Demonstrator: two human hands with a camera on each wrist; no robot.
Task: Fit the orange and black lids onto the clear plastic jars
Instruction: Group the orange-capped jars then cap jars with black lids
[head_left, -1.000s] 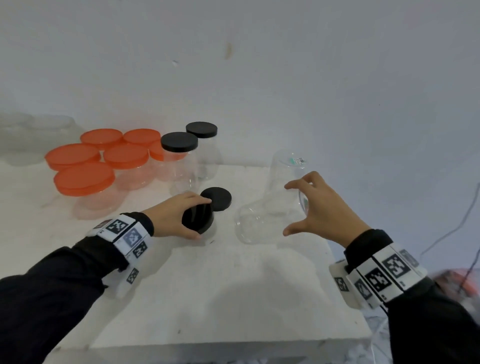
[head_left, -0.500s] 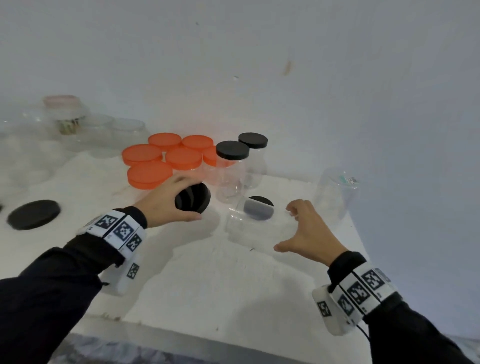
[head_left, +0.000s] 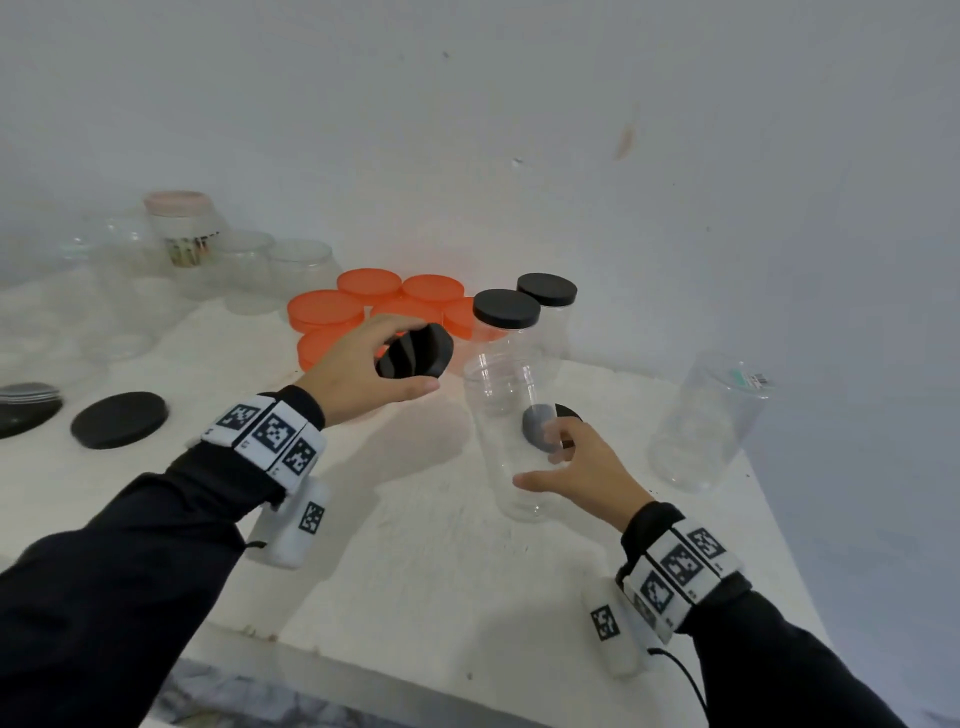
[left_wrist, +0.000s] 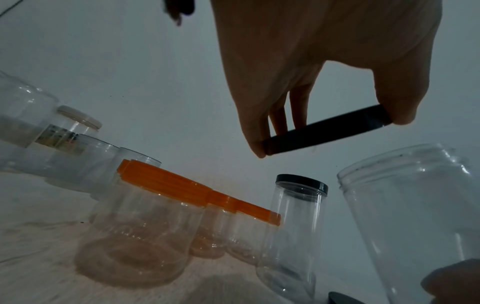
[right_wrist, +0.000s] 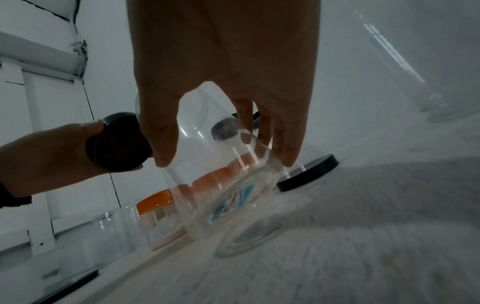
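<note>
White wall and a white table (head_left: 415, 545) are framing the work, with capped orange-lidded jars (head_left: 332, 312) and two black-lidded jars (head_left: 506, 312) standing at the back. The left hand (head_left: 358, 369) is pinching a black lid (head_left: 415, 352) by its rim between thumb and fingertips, carrying it tilted in the air just left of an open clear jar (head_left: 506, 431). The right hand (head_left: 582, 470) is curling round the lower part of that jar, steadying it near the table; whether its base is fully seated cannot be told. To do the step well, the person is likely needing to stand the jar upright and hold it firm, level the lid over the mouth, then lower it squarely before turning, since a tilted lid could cross the threads. Another loose black lid (head_left: 569, 413) is lying just behind the jar.
</note>
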